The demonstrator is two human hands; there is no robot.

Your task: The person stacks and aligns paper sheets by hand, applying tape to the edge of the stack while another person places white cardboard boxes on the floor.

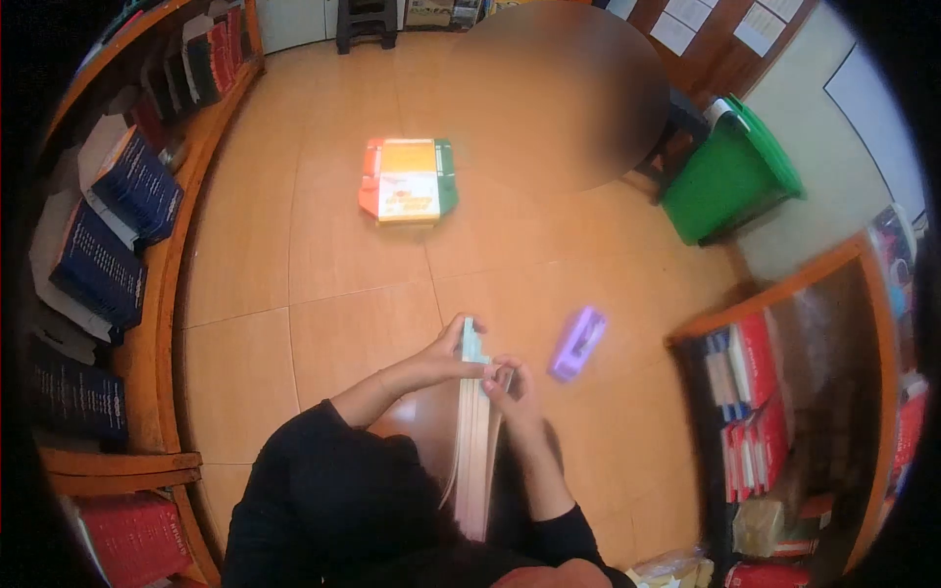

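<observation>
A thick stack of papers or cards [472, 441] stands on edge in front of my body, its narrow side facing up, pale green at the far end and cream to pinkish nearer me. My left hand [446, 355] is closed round its far end from the left. At the right side of that end, my right hand [510, 385] has its fingers bent against the stack. To the right on the floor lies a purple tool [578, 343], slightly blurred, perhaps a stapler or punch.
An orange, white and green flattened box [408, 183] lies on the tiled floor ahead. Bookshelves stand at the left [181, 255] and right [872, 392]. A green bin [725, 181] and a dark stool [368, 24] are farther off. A blurred round patch hides part of the view.
</observation>
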